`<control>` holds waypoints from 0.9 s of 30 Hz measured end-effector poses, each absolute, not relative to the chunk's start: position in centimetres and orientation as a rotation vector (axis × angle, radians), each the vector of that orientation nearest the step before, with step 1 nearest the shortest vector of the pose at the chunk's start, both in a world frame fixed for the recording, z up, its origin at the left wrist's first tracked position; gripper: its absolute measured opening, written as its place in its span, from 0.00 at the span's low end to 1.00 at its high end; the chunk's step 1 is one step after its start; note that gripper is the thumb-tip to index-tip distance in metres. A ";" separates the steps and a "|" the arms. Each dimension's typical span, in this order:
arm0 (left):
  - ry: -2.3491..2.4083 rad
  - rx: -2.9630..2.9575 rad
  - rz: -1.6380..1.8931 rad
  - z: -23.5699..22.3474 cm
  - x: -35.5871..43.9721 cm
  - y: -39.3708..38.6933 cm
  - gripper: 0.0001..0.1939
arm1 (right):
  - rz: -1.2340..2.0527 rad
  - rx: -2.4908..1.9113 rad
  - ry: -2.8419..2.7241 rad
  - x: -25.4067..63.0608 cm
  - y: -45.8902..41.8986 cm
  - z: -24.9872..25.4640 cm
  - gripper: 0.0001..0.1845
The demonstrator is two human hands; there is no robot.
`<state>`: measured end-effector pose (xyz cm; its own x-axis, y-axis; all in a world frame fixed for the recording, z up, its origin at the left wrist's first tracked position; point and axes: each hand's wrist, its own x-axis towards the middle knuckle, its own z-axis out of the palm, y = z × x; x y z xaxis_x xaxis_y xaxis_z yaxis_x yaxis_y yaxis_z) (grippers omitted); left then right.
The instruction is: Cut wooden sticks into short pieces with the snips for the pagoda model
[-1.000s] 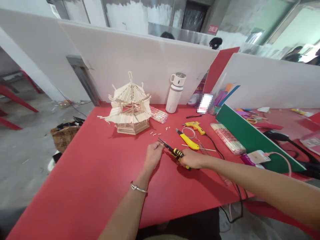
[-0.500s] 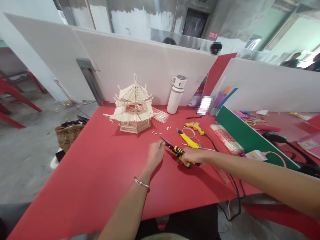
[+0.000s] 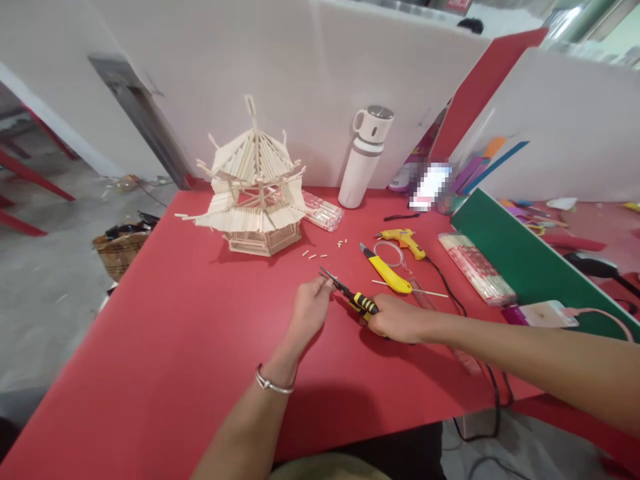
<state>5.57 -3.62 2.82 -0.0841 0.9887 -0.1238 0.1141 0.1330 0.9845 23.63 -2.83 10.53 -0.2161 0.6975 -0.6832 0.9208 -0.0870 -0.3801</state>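
Observation:
My right hand [image 3: 397, 319] is wrapped round the yellow-and-black handles of long-nose pliers [image 3: 366, 303], whose dark jaws point up and left. The fingers of my left hand [image 3: 310, 308] are pinched together right beside the jaws. Whatever they hold there is too small to make out. Short cut bits of wooden stick [image 3: 313, 256] lie on the red table just beyond the jaws. Behind them to the left stands a pagoda model [image 3: 257, 200] built of thin wooden sticks, with two roof tiers.
Right of the pliers lie a yellow utility knife [image 3: 390, 272], a thin stick [image 3: 434, 293] and a yellow glue gun [image 3: 407, 241] with a black cord. Packs of sticks [image 3: 477, 270] lie by the green board [image 3: 530, 267]. A white bottle [image 3: 361, 160] stands against the partition [image 3: 280, 73].
My view has tilted down and come closer to the table. The pliers' handles look closer together. Both hands stay at nearly the same spot.

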 end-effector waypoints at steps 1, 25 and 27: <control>1.417 1.163 1.102 2.9 5.6 -3.6 0.15 | -1.225 1.746 1.927 23.7 -2.7 10.4 0.04; 1.555 1.259 1.192 2.3 4.7 -3.4 0.15 | -1.487 1.952 2.087 27.2 -3.0 7.3 0.05; 1.509 1.191 1.267 2.2 4.6 -3.3 0.14 | -1.494 1.959 2.046 27.0 -3.0 7.4 0.05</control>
